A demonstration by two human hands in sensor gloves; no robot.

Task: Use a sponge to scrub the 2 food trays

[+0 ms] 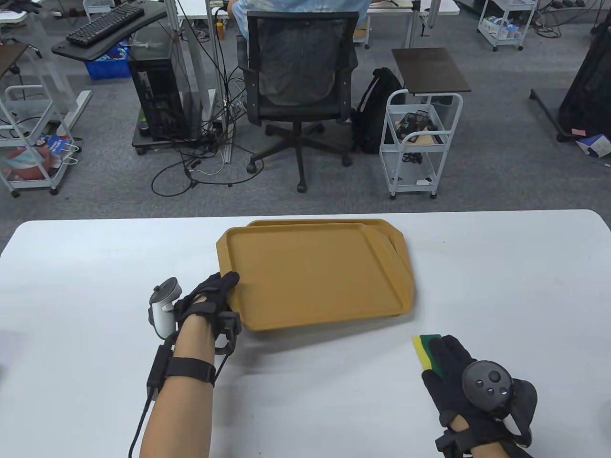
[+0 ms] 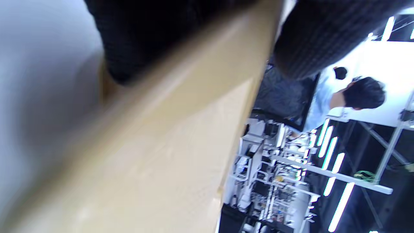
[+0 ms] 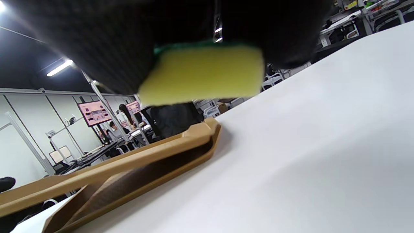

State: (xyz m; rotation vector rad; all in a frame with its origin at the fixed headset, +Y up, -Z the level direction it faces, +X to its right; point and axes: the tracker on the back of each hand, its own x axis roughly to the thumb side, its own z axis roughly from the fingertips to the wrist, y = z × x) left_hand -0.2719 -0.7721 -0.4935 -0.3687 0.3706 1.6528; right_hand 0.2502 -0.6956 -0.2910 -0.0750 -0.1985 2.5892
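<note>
So I'm gripping the top tray's [image 1: 310, 272] near-left corner with my left hand [image 1: 210, 300], lifting it, while my right hand [image 1: 458, 372] is holding the sponge [image 1: 426, 350] just right of it.

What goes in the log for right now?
left hand: grips top tray | right hand: holds sponge | scrubbing: not started

An open-plan office: grey carpet, black mesh swivel chair [image 1: 300, 71], black tower computer [image 1: 160, 98] amid tangled cables, black keyboard [image 1: 105, 21] on a raised desk, white wire trolleys [image 1: 414, 143], wall screens [image 3: 94, 113].
</note>
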